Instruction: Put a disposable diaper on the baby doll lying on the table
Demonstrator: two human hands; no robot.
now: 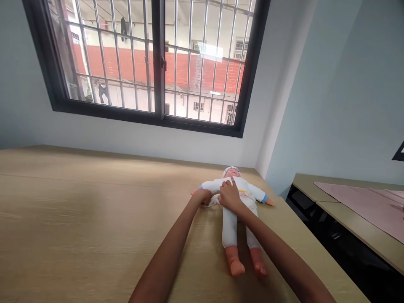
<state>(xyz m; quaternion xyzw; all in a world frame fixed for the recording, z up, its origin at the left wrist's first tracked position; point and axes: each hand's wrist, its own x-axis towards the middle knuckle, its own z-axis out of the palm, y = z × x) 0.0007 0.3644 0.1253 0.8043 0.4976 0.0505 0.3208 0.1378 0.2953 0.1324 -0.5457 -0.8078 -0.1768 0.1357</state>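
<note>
A baby doll (229,233) in white clothes with blue cuffs and a white cap lies on its back on the wooden table (94,219), its feet toward me. At the doll's left-hand side in the view, my left hand (203,196) is closed on the edge of a white cloth (213,200) by the waist. My right hand (229,195) rests on the doll's belly, index finger pointing toward the chest and the other fingers curled. Whatever lies beneath the right hand is hidden. A colourful printed band shows at the waist beside it.
Beyond the table stands a wall with a barred, dark-framed window (159,63). At the right, past the table's edge and a gap, is another table (307,185) with a pink cloth (362,202) on it.
</note>
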